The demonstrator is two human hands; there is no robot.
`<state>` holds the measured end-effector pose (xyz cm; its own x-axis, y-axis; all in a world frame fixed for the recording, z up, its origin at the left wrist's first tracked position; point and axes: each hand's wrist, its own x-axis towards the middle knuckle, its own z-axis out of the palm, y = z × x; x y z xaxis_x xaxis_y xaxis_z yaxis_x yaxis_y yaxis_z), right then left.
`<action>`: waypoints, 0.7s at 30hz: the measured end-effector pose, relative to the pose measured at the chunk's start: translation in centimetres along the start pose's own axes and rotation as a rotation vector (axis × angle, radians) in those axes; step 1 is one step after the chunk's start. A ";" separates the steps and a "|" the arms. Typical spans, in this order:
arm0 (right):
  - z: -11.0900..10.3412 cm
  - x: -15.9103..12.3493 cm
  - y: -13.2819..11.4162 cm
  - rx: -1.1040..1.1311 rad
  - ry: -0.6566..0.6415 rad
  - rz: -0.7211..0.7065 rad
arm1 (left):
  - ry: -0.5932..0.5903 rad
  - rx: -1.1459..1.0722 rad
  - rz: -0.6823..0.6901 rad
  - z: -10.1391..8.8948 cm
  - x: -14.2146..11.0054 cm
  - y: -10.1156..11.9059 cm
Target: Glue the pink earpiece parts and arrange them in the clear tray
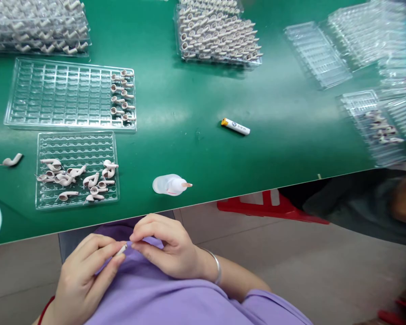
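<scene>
Tray [81,149] by desk's [196,153] near edge: loose earbud shells [64,180]. Rear tray [60,95]: more shells [116,88], right end. My left fingers [103,255] clamp white stem [122,249]; right fingers [153,231], cannot tell.

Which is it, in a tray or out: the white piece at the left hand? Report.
Out: the left hand pinches the white piece over the purple shirt, away from the clear trays.

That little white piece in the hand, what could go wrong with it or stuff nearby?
The little white piece is pinched in the left fingers, so it might slip. The bottle is near the edge of the table and could get knocked off. Curved pieces sit jumbled on a tray, so some might slide out.
</scene>
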<state>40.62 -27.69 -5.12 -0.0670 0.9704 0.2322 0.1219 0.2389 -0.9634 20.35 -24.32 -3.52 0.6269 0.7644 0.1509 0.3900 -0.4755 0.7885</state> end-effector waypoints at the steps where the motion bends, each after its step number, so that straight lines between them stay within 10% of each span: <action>1: 0.0 0.0 0.0 -0.007 -0.002 -0.007 | 0.002 -0.007 -0.004 0.0 0.0 0.0; 21: 0.2 -0.5 0.3 0.062 -0.056 -0.015 | 0.068 0.017 0.006 -0.1 0.3 0.4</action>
<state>40.51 -28.07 -5.52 -0.1239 0.9626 0.2408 0.0590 0.2494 -0.9666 20.62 -24.27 -3.09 0.5823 0.7890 0.1961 0.3981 -0.4870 0.7774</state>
